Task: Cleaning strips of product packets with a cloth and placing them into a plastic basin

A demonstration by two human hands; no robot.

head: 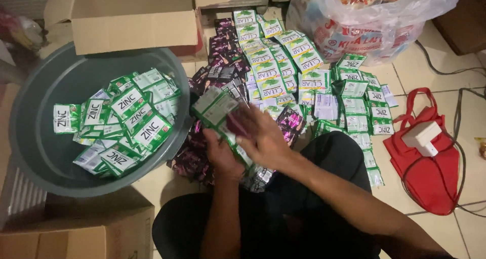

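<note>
Sachet strip (215, 107), green, gripped in closed left hand (223, 155) by the basin (30, 137) rim; flat right hand (263, 137) should steady it, holding nothing.

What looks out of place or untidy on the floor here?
A white box lies tilted on a red bag among loose cables. The sachet strips sprawl unevenly over the tiles; nothing looks damaged.

Small shop's stockroom floor: heaps of sachets (283, 71), cardboard boxes (134, 18), grey plastic basin (45, 152), bare tiles (435, 71).
</note>
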